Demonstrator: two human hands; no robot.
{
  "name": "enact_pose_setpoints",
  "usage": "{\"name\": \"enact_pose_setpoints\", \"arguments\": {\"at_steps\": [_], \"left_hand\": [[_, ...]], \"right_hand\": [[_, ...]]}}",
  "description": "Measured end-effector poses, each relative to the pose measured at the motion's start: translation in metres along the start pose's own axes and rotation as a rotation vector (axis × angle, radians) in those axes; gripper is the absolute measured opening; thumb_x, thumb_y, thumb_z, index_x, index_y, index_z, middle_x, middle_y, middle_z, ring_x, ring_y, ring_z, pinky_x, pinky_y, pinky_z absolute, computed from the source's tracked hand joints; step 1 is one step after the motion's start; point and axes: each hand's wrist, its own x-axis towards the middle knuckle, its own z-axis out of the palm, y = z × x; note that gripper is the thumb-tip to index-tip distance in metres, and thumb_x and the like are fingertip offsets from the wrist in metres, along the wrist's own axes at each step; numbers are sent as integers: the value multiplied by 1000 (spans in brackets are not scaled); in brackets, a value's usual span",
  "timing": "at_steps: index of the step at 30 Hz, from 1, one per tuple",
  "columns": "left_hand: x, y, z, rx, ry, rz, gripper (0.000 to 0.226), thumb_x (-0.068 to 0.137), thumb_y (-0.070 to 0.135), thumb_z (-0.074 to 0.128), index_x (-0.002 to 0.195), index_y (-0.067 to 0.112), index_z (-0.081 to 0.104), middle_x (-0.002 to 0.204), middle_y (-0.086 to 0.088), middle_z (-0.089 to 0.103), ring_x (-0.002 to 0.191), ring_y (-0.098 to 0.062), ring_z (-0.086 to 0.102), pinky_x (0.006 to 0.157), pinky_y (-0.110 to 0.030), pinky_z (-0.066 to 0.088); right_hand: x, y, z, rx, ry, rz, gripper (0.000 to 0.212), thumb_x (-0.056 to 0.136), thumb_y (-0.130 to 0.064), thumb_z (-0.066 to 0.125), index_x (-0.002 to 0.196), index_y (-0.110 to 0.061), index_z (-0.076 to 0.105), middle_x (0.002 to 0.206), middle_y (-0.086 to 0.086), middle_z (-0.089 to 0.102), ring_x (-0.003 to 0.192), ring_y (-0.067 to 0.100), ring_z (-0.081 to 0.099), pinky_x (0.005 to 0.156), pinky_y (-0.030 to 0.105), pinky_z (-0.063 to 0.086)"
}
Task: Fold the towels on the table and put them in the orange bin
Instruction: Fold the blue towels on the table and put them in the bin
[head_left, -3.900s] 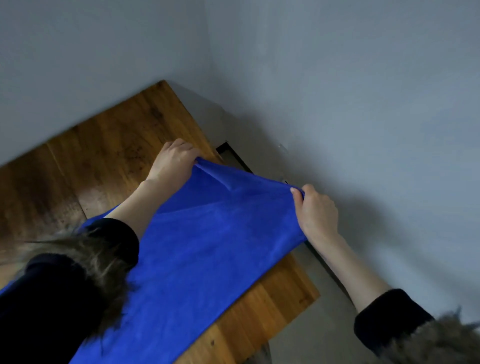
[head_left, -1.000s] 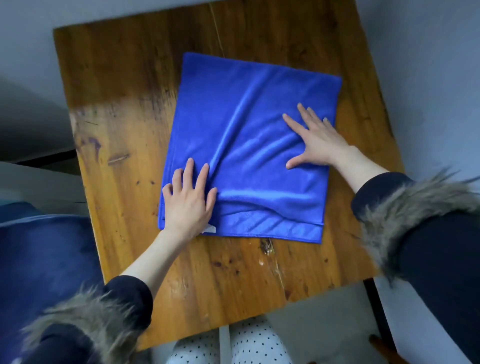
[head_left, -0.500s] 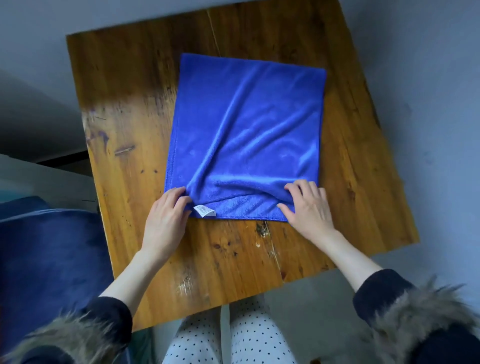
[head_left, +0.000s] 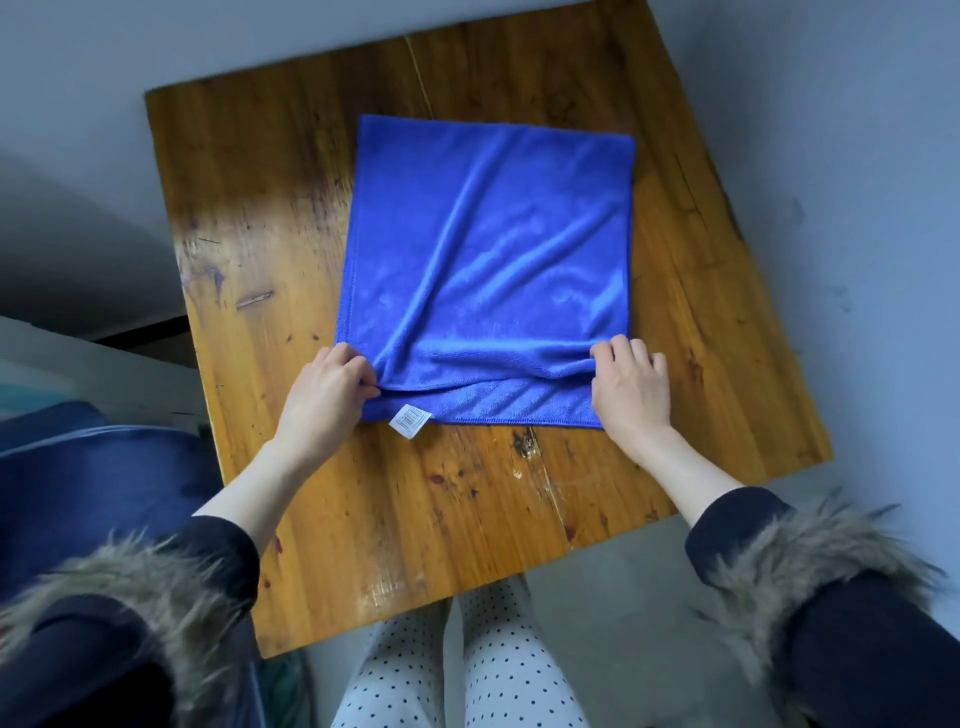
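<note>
Both hands have moved from pressing the blue towel (head_left: 488, 260) flat: left hand (head_left: 324, 397) and right hand (head_left: 631, 387) now pinch its near corners, likely starting fold 2.

The person wears a dark navy coat whose sleeves (head_left: 743, 530) end above the wrists, leaving forearms bare, with shaggy grey-brown fur trim (head_left: 810, 561) behind each cuff, and pale trousers (head_left: 498, 670) sprinkled with small dark dots.
</note>
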Motion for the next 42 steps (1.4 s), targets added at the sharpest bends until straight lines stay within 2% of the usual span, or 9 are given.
{"name": "enact_pose_setpoints", "arguments": {"at_steps": [7, 11, 14, 20, 23, 27, 33, 36, 42], "left_hand": [[-8, -2, -24, -216, 296, 41, 5, 89, 0, 55, 91, 4, 53, 88, -12, 54, 80, -30, 47, 69, -41, 41], [-30, 1, -29, -198, 396, 114, 6, 88, 1, 55, 92, 5, 52, 89, -12, 55, 81, -28, 46, 69, -37, 39], [-46, -2, -15, -91, 264, 143, 6, 84, -1, 58, 86, 4, 55, 86, -12, 57, 78, -32, 51, 65, -40, 39], [-48, -12, 8, 20, 6, 137, 8, 80, -2, 65, 82, 3, 60, 82, -13, 58, 77, -34, 55, 62, -42, 42], [-46, -11, 9, 59, -16, 215, 22, 68, -13, 65, 81, 4, 61, 90, -15, 61, 79, -34, 56, 60, -42, 44], [-48, -13, 8, 60, -6, 259, 21, 65, -14, 68, 72, 4, 59, 94, -15, 62, 81, -34, 57, 59, -43, 47], [-47, -15, 8, 35, 72, 200, 38, 65, -22, 64, 95, 1, 70, 91, -17, 62, 75, -35, 58, 57, -42, 50], [-46, -16, 8, 63, 73, 225, 41, 67, -20, 65, 101, 2, 70, 91, -17, 61, 74, -34, 57, 56, -40, 50], [-44, -20, 14, 134, 62, 244, 17, 78, 9, 72, 94, 3, 69, 93, -15, 62, 77, -35, 58, 56, -40, 47]], "right_hand": [[-11, 11, -38, 422, 405, 58, 21, 88, 2, 49, 101, 2, 65, 95, 17, 67, 88, 34, 59, 74, 41, 46], [-32, 15, -54, 457, 566, -23, 16, 84, 6, 55, 94, 3, 67, 91, 16, 67, 86, 30, 61, 74, 33, 51], [-51, 14, -40, 428, 495, -76, 16, 78, 13, 59, 89, 5, 67, 87, 16, 66, 84, 32, 61, 70, 36, 53], [-71, 9, 8, 420, 161, -87, 12, 79, 12, 59, 87, 4, 63, 86, 16, 62, 82, 34, 59, 64, 39, 53], [-73, 8, 15, 382, 116, -137, 12, 77, 11, 62, 84, 2, 60, 86, 16, 58, 81, 32, 57, 59, 38, 52], [-75, 14, 16, 331, 77, -211, 16, 70, 14, 67, 80, 3, 64, 90, 19, 60, 81, 33, 61, 46, 30, 51], [-69, 19, 11, 291, 86, -276, 22, 62, 24, 66, 70, 4, 64, 86, 21, 62, 80, 35, 62, 46, 35, 53], [-67, 22, 9, 256, 106, -316, 21, 60, 24, 68, 66, 5, 65, 85, 22, 62, 78, 35, 63, 49, 34, 54], [-67, 24, 16, 226, 121, -248, 22, 70, 4, 75, 90, 7, 67, 95, 21, 62, 91, 36, 62, 71, 41, 58]]}}
